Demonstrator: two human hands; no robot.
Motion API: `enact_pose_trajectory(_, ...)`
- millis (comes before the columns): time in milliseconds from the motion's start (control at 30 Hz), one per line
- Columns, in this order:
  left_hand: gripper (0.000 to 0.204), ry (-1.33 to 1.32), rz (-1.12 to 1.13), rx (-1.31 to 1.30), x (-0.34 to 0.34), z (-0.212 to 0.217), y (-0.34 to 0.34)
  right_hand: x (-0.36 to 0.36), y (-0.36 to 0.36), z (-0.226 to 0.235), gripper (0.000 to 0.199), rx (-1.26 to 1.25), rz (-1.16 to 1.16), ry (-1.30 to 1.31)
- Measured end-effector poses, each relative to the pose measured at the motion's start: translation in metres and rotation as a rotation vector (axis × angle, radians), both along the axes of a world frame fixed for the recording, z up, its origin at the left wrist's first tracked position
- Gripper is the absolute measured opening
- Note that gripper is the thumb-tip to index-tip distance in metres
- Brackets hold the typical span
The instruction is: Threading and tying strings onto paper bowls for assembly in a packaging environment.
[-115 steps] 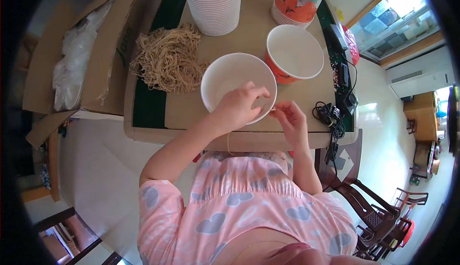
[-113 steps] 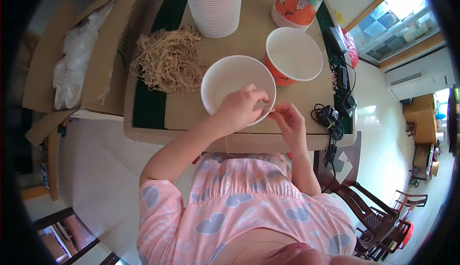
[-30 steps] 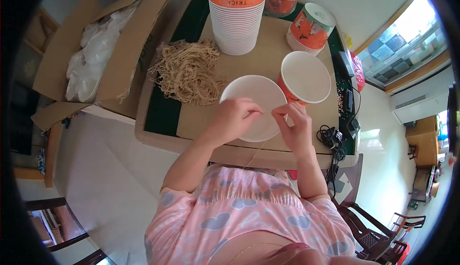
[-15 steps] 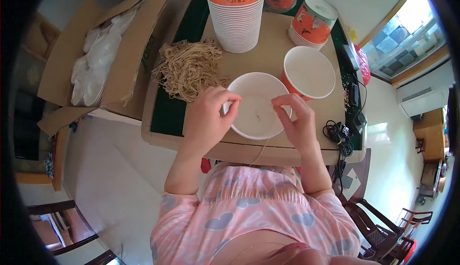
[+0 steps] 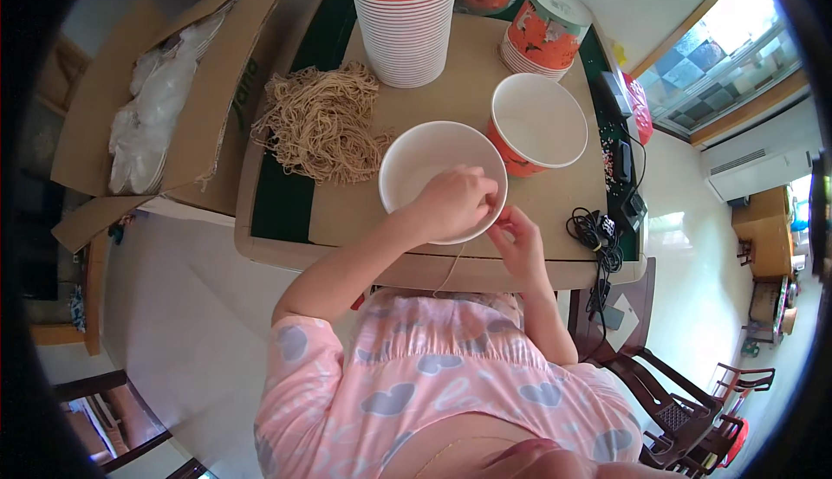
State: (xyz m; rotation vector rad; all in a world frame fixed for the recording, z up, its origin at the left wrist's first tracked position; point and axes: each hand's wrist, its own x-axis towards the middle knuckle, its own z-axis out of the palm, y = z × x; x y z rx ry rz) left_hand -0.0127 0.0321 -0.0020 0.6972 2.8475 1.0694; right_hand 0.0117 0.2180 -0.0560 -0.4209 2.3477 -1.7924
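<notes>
A white-lined paper bucket (image 5: 407, 158) stands in front of me near the table's front edge. My left hand (image 5: 455, 202) reaches into it, fingers curled against the inside of its right wall. My right hand (image 5: 522, 241) is outside the same wall, just below the rim, with thumb and fingers pinched together. What either hand pinches is too small or hidden to make out. A thin beige string (image 5: 451, 269) runs down from beside the bucket over the table edge to my lap. Right of this bucket stands a second one, an orange paper bucket (image 5: 520, 167) with a white inside.
A heap of beige strings (image 5: 321, 124) lies at the left. Behind it rises a tall stack of nested buckets (image 5: 403, 37); an upturned orange bucket (image 5: 542, 37) stands at the back right. Black cables (image 5: 598, 236) lie at the right edge. An open cardboard box (image 5: 208, 106) is left of the table.
My left hand has moved right and down into the bucket. The right hand has lowered to the outside of its right wall. The whole view has shifted slightly.
</notes>
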Motion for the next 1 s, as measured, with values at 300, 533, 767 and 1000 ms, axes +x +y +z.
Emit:
enact_pose_trajectory(300,0.010,-0.588,-0.086,0.358,-0.009,0.000,-0.027,-0.005,0.007,0.007,0.005,-0.360,-0.022,-0.238)
enact_pose_trajectory(533,0.021,-0.419,0.037,0.025,0.002,0.025,-0.056,-0.015,0.037,0.007,0.007,-0.248,-0.121,-0.236)
enact_pose_trajectory(767,0.028,-0.763,0.042,0.184,-0.002,0.031,-0.062,-0.003,0.056,0.057,0.009,0.268,-0.192,-0.016)
enact_pose_trajectory(1000,0.016,-1.348,-0.011,0.822,0.004,0.038,-0.014,0.047,0.011,0.111,0.004,0.263,0.137,0.093)
